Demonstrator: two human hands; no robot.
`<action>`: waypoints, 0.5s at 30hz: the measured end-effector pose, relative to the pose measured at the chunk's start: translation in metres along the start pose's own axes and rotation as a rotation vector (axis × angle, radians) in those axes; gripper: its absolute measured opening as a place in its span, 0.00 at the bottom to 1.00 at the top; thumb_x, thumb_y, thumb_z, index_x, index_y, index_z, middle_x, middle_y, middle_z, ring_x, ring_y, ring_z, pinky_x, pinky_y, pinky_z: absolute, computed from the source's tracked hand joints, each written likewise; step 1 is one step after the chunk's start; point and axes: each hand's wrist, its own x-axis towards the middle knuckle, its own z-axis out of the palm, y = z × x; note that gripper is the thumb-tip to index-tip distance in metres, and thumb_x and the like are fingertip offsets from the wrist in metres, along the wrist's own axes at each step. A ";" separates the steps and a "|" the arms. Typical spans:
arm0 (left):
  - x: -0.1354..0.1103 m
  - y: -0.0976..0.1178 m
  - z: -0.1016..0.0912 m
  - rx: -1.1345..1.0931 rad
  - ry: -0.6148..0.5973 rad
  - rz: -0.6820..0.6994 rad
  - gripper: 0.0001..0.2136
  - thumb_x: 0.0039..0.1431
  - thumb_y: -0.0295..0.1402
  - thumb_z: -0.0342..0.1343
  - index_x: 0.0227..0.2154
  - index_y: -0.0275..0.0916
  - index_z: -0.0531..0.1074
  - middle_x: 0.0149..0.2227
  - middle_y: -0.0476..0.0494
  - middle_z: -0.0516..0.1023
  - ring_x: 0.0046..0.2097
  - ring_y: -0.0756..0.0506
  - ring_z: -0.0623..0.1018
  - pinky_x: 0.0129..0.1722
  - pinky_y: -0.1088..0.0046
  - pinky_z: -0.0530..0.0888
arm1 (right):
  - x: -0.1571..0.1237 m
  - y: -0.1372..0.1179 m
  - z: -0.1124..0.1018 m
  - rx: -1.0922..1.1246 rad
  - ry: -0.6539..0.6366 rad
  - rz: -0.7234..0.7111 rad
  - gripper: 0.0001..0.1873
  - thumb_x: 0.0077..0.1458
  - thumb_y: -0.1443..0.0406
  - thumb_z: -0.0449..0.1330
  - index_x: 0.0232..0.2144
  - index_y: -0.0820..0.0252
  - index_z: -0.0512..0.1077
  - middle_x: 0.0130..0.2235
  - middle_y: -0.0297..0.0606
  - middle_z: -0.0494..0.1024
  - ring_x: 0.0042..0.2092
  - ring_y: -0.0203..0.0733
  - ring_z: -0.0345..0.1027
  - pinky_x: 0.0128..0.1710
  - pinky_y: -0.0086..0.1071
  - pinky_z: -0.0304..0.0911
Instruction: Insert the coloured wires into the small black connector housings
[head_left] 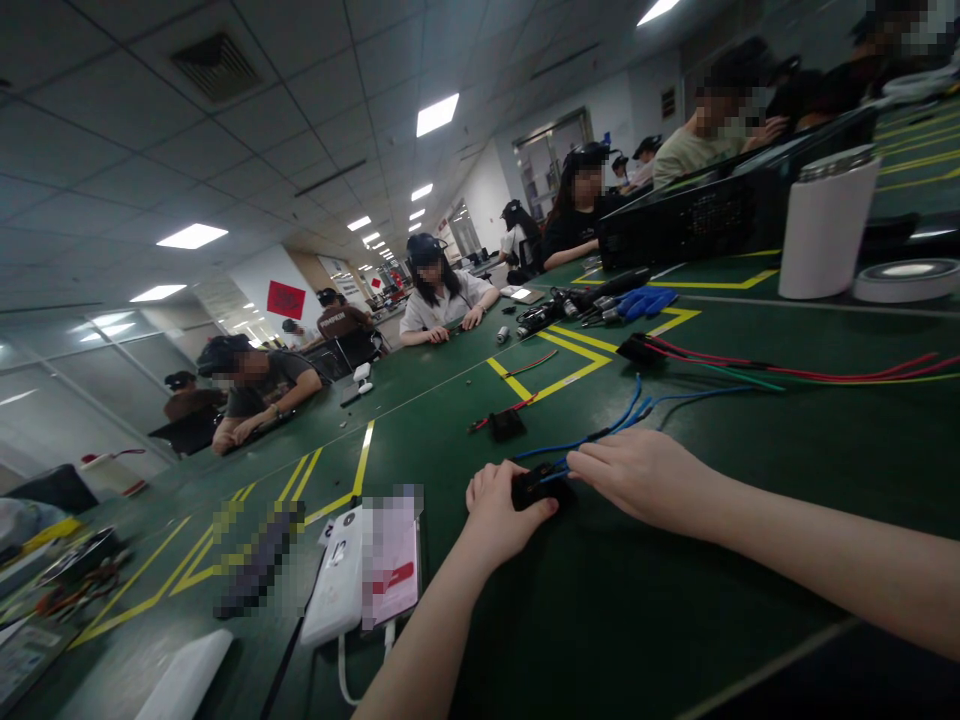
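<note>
My left hand point(504, 515) is closed around a small black box-shaped part point(537, 484) on the green table, thumb along its near side. My right hand point(649, 482) pinches a blue wire point(553, 474) where it meets that black part; whether the wire end sits inside it cannot be made out. More blue wires point(626, 416) run out behind the right hand's fingers, up and to the right. Just beyond my left hand lies another black part point(508, 425) with red wires. Farther right is a black connector point(640, 350) with long red and green wires.
On the green table point(442, 450) a white power bank point(334, 580) and a phone point(394, 560) with cables lie left of my left forearm. Blue-handled tools point(637, 303), a pale tumbler point(829, 225), a tape roll point(906, 279) and a black case point(682, 220) stand beyond. Several people sit around.
</note>
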 end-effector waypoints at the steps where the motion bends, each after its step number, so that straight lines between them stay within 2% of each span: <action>1: 0.000 0.000 0.000 0.000 0.002 0.001 0.18 0.50 0.47 0.57 0.41 0.45 0.67 0.43 0.47 0.68 0.49 0.42 0.66 0.51 0.65 0.61 | 0.000 0.000 0.000 -0.001 -0.008 0.002 0.05 0.54 0.71 0.52 0.29 0.59 0.66 0.25 0.35 0.72 0.24 0.36 0.62 0.25 0.32 0.46; 7: 0.000 0.000 0.000 -0.007 -0.007 -0.001 0.17 0.51 0.46 0.56 0.42 0.45 0.67 0.43 0.47 0.67 0.49 0.42 0.65 0.51 0.64 0.61 | -0.002 0.000 0.001 0.074 -0.202 -0.039 0.03 0.56 0.68 0.53 0.32 0.59 0.67 0.26 0.35 0.75 0.24 0.35 0.63 0.23 0.32 0.42; 9: 0.000 0.000 -0.001 -0.006 -0.008 -0.004 0.17 0.51 0.46 0.57 0.41 0.45 0.67 0.43 0.47 0.67 0.50 0.42 0.65 0.51 0.64 0.61 | -0.002 0.000 0.002 0.082 -0.226 -0.044 0.03 0.56 0.67 0.53 0.32 0.59 0.67 0.26 0.34 0.75 0.23 0.35 0.63 0.23 0.33 0.41; 11: 0.000 0.000 -0.001 -0.002 -0.005 -0.008 0.17 0.50 0.46 0.57 0.41 0.45 0.67 0.43 0.47 0.67 0.50 0.42 0.65 0.51 0.64 0.61 | -0.002 0.000 0.001 0.067 -0.203 -0.041 0.03 0.56 0.67 0.53 0.31 0.59 0.67 0.26 0.34 0.74 0.23 0.36 0.63 0.23 0.33 0.41; 15: 0.000 0.000 0.000 0.002 -0.003 -0.010 0.17 0.50 0.47 0.57 0.41 0.46 0.67 0.43 0.47 0.67 0.49 0.42 0.66 0.51 0.65 0.61 | -0.001 0.000 0.000 0.023 -0.071 -0.002 0.05 0.56 0.68 0.52 0.29 0.59 0.66 0.24 0.34 0.72 0.23 0.36 0.61 0.24 0.33 0.42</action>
